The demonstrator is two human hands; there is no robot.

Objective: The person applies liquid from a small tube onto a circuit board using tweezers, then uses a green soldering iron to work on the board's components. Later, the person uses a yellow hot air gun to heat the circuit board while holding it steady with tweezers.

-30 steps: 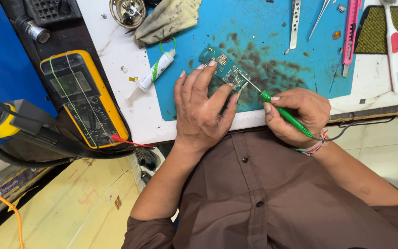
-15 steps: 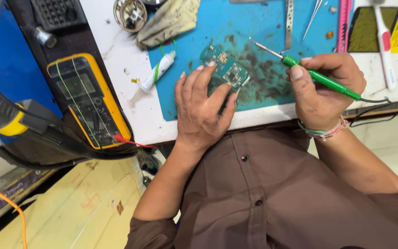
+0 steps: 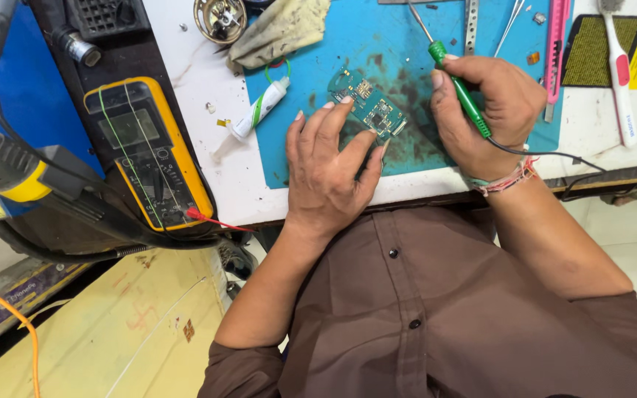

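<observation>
Since a moment ago, the right hand [image 3: 492,110] has lifted its green-handled soldering iron [image 3: 460,87] farther up and away from the circuit board [image 3: 369,109], fingers closed around the handle, tip pointing toward the far edge. On the white worktop [image 3: 208,140] lies a blue mat [image 3: 399,44] carrying the board. Off to the left sits a yellow multimeter [image 3: 145,151]. Spread flat, the left hand [image 3: 329,166] has its fingertips pressing the board's near edge. A small white tube [image 3: 259,110] lies just beside the mat's left edge.
</observation>
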